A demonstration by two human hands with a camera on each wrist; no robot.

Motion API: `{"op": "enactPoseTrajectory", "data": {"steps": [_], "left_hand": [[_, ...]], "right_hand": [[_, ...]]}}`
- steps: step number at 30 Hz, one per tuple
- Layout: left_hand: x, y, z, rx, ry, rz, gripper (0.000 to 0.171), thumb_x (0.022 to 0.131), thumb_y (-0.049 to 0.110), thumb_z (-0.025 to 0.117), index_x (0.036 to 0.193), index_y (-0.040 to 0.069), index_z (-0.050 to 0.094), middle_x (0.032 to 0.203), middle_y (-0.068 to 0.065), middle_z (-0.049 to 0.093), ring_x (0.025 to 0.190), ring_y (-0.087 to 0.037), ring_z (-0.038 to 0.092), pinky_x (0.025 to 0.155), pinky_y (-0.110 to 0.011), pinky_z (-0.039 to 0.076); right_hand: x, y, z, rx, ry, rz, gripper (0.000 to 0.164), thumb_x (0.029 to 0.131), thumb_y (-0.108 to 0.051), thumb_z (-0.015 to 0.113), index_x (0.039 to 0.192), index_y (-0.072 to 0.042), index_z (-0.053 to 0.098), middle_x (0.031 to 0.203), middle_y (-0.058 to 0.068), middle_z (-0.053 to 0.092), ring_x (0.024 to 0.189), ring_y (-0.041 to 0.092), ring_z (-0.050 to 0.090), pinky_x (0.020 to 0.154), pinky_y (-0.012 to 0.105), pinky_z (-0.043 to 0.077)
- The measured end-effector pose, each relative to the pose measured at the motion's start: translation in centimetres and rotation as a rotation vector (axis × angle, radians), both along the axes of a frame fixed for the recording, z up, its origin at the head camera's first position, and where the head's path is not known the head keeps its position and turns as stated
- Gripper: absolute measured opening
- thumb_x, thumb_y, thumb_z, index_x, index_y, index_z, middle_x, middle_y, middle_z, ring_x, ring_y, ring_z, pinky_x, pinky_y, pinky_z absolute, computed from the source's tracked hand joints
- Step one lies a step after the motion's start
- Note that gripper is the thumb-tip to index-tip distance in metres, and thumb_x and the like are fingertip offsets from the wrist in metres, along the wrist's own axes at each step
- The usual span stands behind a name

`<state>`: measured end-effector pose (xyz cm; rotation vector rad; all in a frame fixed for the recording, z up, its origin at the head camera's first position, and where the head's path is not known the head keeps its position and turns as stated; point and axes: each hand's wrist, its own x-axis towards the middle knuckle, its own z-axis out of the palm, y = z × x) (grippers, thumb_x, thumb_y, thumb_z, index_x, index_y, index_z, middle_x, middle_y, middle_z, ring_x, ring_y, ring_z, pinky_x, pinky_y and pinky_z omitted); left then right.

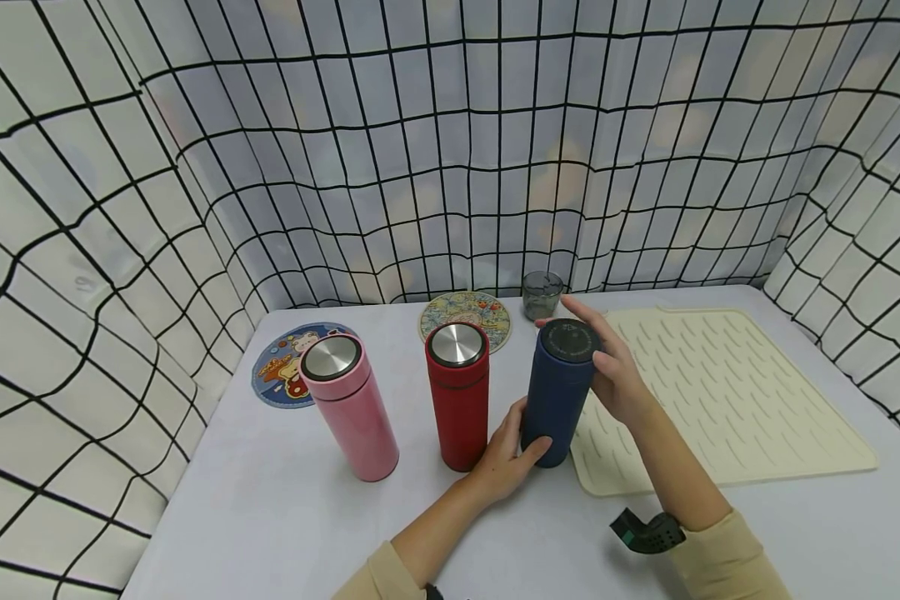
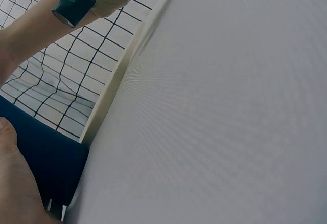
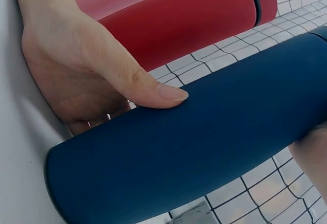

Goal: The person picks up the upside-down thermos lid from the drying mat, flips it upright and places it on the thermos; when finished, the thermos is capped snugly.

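A dark blue thermos bottle (image 1: pixel 553 400) stands on the white table, next to the cream mat. Low on its body, my left hand (image 1: pixel 504 462) grips it, the thumb across the front and the fingers round the left side. At the top, my right hand (image 1: pixel 617 371) holds it around the lid from the right, with one finger stretched up behind. A red thermos bottle (image 1: pixel 461 408) stands just left of my left hand. Further left is a pink thermos bottle (image 1: pixel 356 425). In the right wrist view the left thumb lies along the blue bottle (image 3: pixel 194 137).
A cream ridged mat (image 1: pixel 720 400) covers the right side of the table. At the back stand a clear glass (image 1: pixel 542 292) and a round patterned coaster (image 1: pixel 480 312). A blue cartoon coaster (image 1: pixel 273 375) lies behind the pink bottle. Black netting (image 1: pixel 498 125) surrounds the table's back and sides.
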<state>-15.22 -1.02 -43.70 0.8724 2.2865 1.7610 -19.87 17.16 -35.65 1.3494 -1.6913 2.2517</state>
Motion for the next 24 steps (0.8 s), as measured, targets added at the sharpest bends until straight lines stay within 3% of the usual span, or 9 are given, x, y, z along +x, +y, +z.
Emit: {"op": "enactPoseTrajectory", "data": {"steps": [5,10,13,20,24], "left_hand": [[0.00,-0.02,0.01,0.000,-0.005,-0.002,0.056,0.095,0.019,0.049,0.139,0.001,0.020,0.140,-0.016,0.033,0.131,-0.024,0.030,0.107,-0.041,0.025],[-0.02,0.02,-0.01,0.003,-0.001,-0.007,0.055,0.095,0.019,0.049,0.139,0.001,0.020,0.141,-0.016,0.032,0.131,-0.024,0.030,0.107,-0.041,0.025],[-0.02,0.06,-0.04,0.005,-0.001,-0.008,0.055,0.095,0.019,0.049,0.139,0.001,0.020,0.141,-0.015,0.032,0.131,-0.023,0.030,0.107,-0.041,0.025],[-0.02,0.02,-0.06,-0.001,-0.003,0.002,0.056,0.095,0.020,0.049,0.139,0.001,0.020,0.141,-0.015,0.032,0.131,-0.023,0.030,0.107,-0.042,0.025],[-0.03,0.02,-0.04,-0.001,-0.007,0.003,0.056,0.095,0.020,0.049,0.139,0.001,0.019,0.141,-0.015,0.032,0.131,-0.024,0.029,0.107,-0.042,0.024]], "right_hand": [[0.00,0.26,-0.10,-0.024,-0.018,0.015,0.060,0.092,-0.031,0.054,0.141,-0.007,0.031,0.127,0.009,0.050,0.116,0.021,0.049,0.090,0.031,0.045],[-0.05,0.16,-0.09,-0.001,0.029,-0.124,0.068,0.082,-0.033,0.068,0.137,-0.008,0.037,0.119,0.006,0.051,0.106,0.017,0.053,0.085,0.029,0.046],[-0.02,0.03,0.03,0.023,0.053,-0.182,0.071,0.080,-0.035,0.070,0.137,-0.008,0.037,0.118,0.007,0.048,0.104,0.018,0.051,0.084,0.028,0.046],[0.20,0.11,0.19,0.053,-0.033,-0.072,0.065,0.089,-0.043,0.052,0.142,-0.011,0.031,0.128,0.006,0.048,0.114,0.019,0.049,0.090,0.031,0.043],[0.15,0.29,0.16,0.057,-0.049,-0.026,0.062,0.091,-0.039,0.050,0.142,-0.010,0.030,0.129,0.006,0.050,0.116,0.019,0.049,0.093,0.032,0.042]]}}
